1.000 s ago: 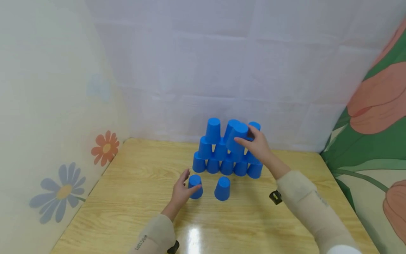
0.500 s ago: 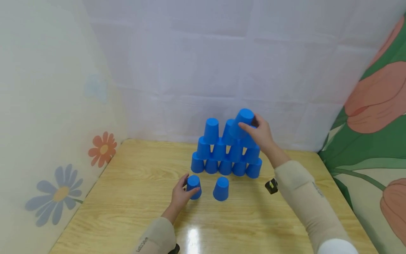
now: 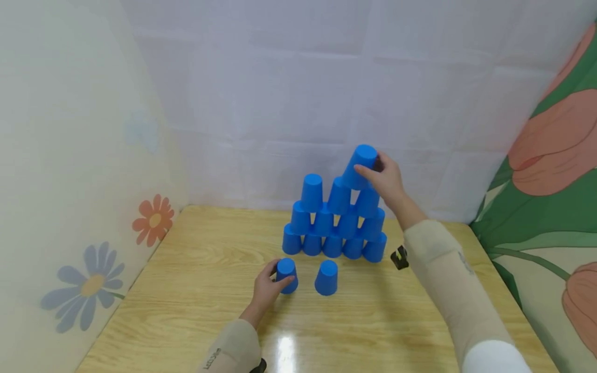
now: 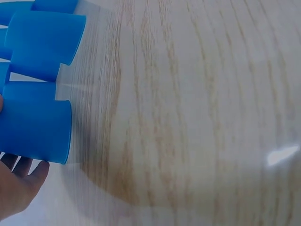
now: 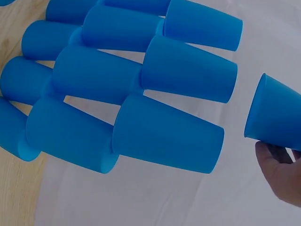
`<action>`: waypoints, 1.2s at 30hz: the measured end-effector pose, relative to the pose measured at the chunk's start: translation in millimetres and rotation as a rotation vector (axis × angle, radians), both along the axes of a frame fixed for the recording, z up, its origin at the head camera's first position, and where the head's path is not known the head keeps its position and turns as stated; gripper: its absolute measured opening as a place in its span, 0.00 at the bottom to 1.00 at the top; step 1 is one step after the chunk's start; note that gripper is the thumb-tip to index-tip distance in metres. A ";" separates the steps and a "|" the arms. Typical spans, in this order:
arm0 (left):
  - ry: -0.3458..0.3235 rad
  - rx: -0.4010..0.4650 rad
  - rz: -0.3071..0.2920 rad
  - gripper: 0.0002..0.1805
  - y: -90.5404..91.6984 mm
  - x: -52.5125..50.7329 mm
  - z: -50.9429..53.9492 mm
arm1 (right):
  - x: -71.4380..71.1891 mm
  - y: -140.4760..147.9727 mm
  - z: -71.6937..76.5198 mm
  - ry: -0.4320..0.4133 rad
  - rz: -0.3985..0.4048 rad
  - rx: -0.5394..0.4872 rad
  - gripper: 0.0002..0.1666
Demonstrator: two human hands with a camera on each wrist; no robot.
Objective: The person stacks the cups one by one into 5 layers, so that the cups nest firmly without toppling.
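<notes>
My right hand grips an upside-down blue cup, tilted, above the top row of a stacked pyramid of blue cups. In the right wrist view, a gap separates this held cup from the top-row cups. Lower down, my left hand holds another upside-down blue cup on the table, its thumb across the front. Fingers of the left hand show beside that cup in the left wrist view. A single blue cup stands upside down just to its right.
The pyramid rises in three rows near the back of the wooden table. A white cloth hangs behind it. Painted flowers cover the left wall and the right wall.
My right hand has lifted its cup upward from in front of the stack to above the top row. My left hand has closed round the left front cup.
</notes>
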State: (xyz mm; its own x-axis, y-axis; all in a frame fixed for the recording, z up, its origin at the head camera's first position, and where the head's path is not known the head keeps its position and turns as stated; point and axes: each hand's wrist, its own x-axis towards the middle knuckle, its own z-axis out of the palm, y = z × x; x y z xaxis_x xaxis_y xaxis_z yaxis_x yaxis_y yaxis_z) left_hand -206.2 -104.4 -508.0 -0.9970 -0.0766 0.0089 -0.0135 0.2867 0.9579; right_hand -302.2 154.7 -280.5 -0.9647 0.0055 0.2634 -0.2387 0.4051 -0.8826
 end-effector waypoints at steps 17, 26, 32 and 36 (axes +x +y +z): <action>0.035 -0.014 -0.018 0.29 -2.3 2.1 -6.8 | -48.6 15.3 -25.7 -0.076 -0.023 -0.005 0.38; 0.043 -0.008 -0.018 0.30 -2.7 2.7 -6.1 | -22.0 4.6 -3.6 -0.102 -0.051 0.032 0.38; 0.014 -0.012 -0.003 0.31 -3.5 2.2 -6.8 | -26.0 5.7 -5.8 -0.098 -0.051 0.041 0.37; 0.004 -0.017 -0.003 0.32 -4.0 1.0 -6.9 | -25.1 5.5 -4.0 -0.095 -0.047 0.044 0.38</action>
